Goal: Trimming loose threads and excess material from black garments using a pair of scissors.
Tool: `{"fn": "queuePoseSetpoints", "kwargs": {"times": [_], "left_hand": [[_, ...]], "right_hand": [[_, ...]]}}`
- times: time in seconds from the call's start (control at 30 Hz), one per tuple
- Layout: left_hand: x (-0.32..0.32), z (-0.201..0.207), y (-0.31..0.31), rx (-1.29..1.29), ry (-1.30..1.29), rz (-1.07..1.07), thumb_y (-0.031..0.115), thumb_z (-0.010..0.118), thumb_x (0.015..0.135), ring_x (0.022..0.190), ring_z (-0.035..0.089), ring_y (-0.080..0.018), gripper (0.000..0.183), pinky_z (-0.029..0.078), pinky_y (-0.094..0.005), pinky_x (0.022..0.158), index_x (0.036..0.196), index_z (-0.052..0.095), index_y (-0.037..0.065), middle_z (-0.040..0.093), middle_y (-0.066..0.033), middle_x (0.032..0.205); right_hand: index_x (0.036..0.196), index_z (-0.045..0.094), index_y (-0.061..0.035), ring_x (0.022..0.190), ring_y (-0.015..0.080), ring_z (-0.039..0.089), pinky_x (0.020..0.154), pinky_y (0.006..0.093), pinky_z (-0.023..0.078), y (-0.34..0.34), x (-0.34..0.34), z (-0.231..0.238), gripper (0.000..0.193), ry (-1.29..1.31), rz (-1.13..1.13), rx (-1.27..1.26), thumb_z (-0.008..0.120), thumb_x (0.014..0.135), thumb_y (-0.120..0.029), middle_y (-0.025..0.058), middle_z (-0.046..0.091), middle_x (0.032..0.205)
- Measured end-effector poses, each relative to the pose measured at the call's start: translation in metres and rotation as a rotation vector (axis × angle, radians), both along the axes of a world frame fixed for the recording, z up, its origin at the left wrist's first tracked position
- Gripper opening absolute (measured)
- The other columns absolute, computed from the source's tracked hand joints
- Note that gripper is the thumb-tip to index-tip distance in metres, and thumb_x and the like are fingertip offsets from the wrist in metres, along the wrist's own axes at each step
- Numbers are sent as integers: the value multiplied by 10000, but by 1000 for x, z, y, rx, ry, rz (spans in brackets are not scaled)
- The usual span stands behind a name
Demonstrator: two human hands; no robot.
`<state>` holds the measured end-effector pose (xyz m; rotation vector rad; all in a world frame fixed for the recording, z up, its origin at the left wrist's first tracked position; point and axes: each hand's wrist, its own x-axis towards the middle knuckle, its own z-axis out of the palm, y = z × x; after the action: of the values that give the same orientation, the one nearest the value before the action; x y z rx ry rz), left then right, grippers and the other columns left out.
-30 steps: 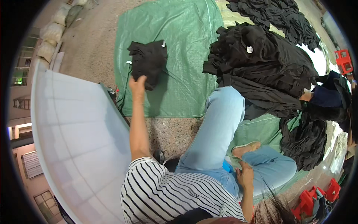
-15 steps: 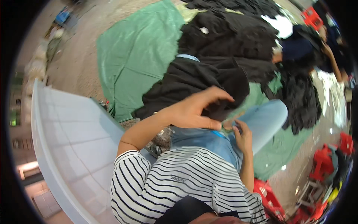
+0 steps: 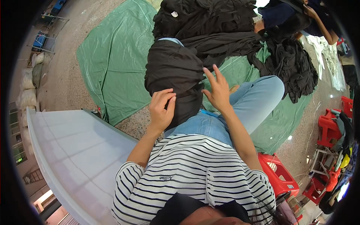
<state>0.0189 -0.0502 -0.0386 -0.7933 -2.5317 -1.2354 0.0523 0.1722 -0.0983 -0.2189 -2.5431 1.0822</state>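
Dark cloth (image 3: 174, 67) is bunched in a rounded mound in front of my lap, with a light blue edge (image 3: 170, 40) showing at its far side. My left hand (image 3: 161, 110) is over the near left part of the mound, thumb and forefinger tips brought together; anything between them is too small or hidden to make out. At the right side of the mound is my right hand (image 3: 217, 92), its fingers spread apart and nothing in them. Whether its fingertips touch the cloth is unclear.
Large heaps of black cloth (image 3: 210, 18) lie on a green sheet (image 3: 116, 56). A white panel-like surface (image 3: 78, 150) stands at my left. Red plastic stools (image 3: 277, 172) are at the right. Another person (image 3: 318, 22) sits at the far right, bent over cloth.
My left hand has drawn back and its thumb and forefinger have come together. My right hand has risen from my lap to the mound and spread its fingers. The view has shifted.
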Motion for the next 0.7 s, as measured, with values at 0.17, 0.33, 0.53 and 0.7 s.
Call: {"fn": "queuePoseSetpoints", "kwargs": {"times": [0.17, 0.33, 0.53, 0.7], "left_hand": [[-2, -13, 15, -196, 170, 29, 131, 740, 751, 1084, 524, -294, 322, 384, -412, 936, 1059, 663, 78, 601, -84, 1161], [-18, -19, 19, -336, 238, 169, 239, 791, 696, 1181, 435, -321, 603, 318, -456, 983, 1242, 574, 104, 467, -125, 1290], [-55, -7, 5, -47, 278, 165, -90, 538, 616, 1068, 542, -345, 492, 415, -406, 963, 1092, 585, 27, 575, -159, 1111], [-69, 102, -32, 507, -314, -41, -23, 652, 738, 769, 576, -87, 154, 458, -228, 690, 888, 627, -1, 610, 10, 818]], "right_hand": [[1098, 578, -70, 1245, 362, 474, 1011, 439, 407, 4, -42, -26, 406, 155, 137, 135, 625, 718, 63, 141, 527, 1344], [980, 558, -20, 1176, 325, 579, 1044, 448, 393, 24, -37, 39, 237, 469, -5, -311, 456, 829, 132, 135, 664, 1105], [1006, 541, 22, 811, 213, 609, 844, 337, 501, 25, -19, 148, 248, 821, 76, -92, 479, 821, 176, 134, 623, 899], [990, 618, 22, 817, 146, 587, 773, 241, 467, 45, -1, 187, 160, 769, -170, -81, 582, 857, 103, 69, 621, 935]]}}
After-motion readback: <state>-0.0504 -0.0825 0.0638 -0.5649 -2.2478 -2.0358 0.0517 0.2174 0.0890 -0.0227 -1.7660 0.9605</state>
